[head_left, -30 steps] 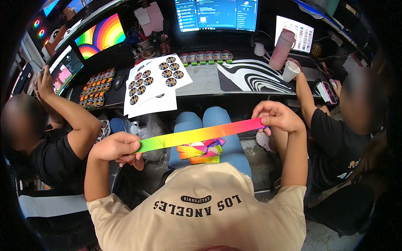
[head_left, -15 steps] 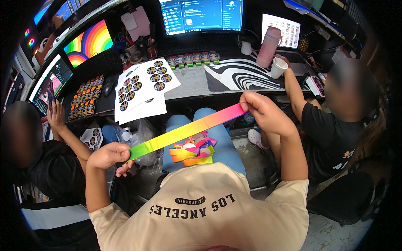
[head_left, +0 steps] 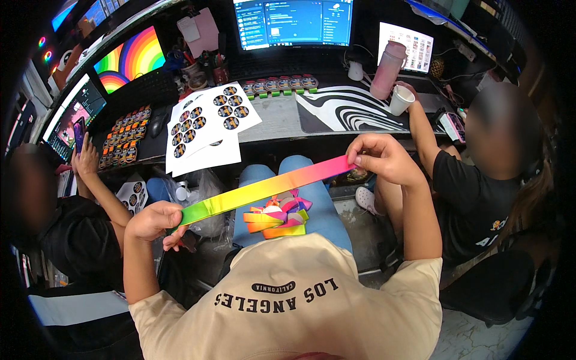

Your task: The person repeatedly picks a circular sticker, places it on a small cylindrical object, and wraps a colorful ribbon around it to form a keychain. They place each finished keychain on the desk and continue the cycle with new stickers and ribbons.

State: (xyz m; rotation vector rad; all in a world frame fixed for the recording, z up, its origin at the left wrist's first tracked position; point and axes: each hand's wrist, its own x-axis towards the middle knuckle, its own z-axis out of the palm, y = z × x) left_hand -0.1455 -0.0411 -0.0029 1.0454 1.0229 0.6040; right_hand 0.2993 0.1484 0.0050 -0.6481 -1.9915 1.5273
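Observation:
Stretched taut between my two hands is a rainbow ribbon [head_left: 267, 189], running from green at the left through yellow and orange to pink at the right. My left hand [head_left: 155, 223] pinches the green end between thumb and fingers. At the pink end, higher up, my right hand [head_left: 384, 157] grips with thumb and forefinger. Below the ribbon, a pile of looped multicoloured ribbons [head_left: 279, 217] rests on my lap, over blue jeans [head_left: 327, 210]. The ribbon passes above the pile, apart from it.
On the desk lie white sheets of round black stickers [head_left: 207, 129], rows of small round-labelled pieces [head_left: 126, 138] and a black-and-white mat [head_left: 342, 108]. A person at right holds a white cup [head_left: 401, 100] beside a pink bottle [head_left: 389, 69]. Another person at left holds a phone [head_left: 80, 133].
The ribbon stays taut; both hands have shifted slightly, the right one a little outward with its fingers more open to view. The person at left has lowered the phone somewhat.

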